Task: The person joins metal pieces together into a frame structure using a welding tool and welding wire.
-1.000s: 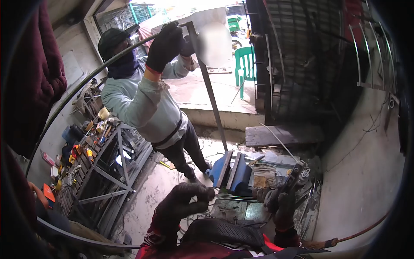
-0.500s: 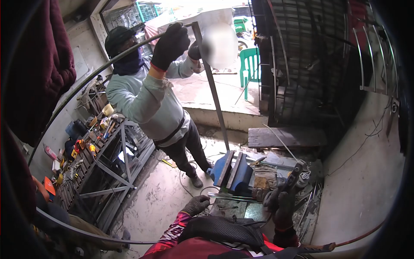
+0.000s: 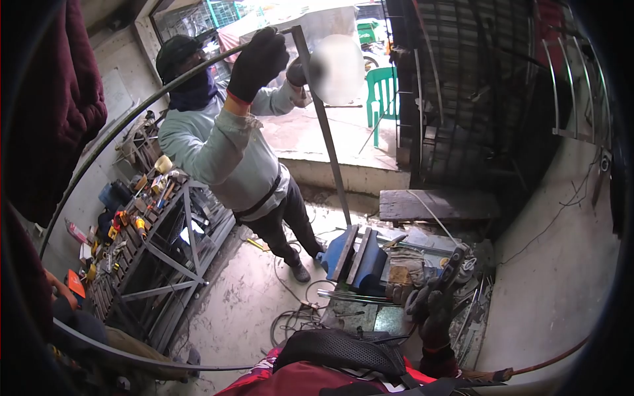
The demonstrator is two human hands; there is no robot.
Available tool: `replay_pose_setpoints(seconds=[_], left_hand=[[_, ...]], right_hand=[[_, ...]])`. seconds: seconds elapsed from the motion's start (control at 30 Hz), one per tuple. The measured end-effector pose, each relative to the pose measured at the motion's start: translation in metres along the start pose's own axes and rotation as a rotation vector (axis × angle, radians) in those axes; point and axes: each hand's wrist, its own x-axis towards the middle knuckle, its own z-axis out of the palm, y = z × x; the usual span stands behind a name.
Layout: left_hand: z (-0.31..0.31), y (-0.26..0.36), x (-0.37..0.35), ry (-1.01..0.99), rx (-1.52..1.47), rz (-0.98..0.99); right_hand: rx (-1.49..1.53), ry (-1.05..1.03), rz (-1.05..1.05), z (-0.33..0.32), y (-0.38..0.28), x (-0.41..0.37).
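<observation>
My right hand (image 3: 432, 313), in a dark glove, is closed around what looks like a welding electrode holder (image 3: 452, 269). A long thin rod (image 3: 432, 214) sticks out of its end toward the upper left. My left hand is out of view. Just left of my right hand, a blue bench vise (image 3: 366, 264) stands on the workbench. Shiny metal rods (image 3: 353, 297) lie along the bench edge beside it. Across from me a person (image 3: 224, 145) in gloves holds up a flat metal bar (image 3: 323, 125) joined to a long curved bar (image 3: 152, 102).
On the left, a rack (image 3: 191, 237) carries tools and metal stock. Cables (image 3: 294, 323) lie coiled on the floor. A wooden plank (image 3: 436, 205) lies beyond the bench, and a green chair (image 3: 383, 99) stands outside. Part of another person (image 3: 59, 290) shows at lower left.
My left hand, which was by the rods at the bench edge, has dropped out of view. My right hand keeps its hold. The person and the raised bars have hardly moved.
</observation>
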Motion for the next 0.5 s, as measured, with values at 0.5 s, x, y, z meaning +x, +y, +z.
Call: replay_pose_setpoints(seconds=[0.5], left_hand=[[-0.006, -0.002, 0.005, 0.070, -0.132, -0.028]], right_hand=[[0.011, -0.019, 0.017, 0.005, 0.001, -0.005]])
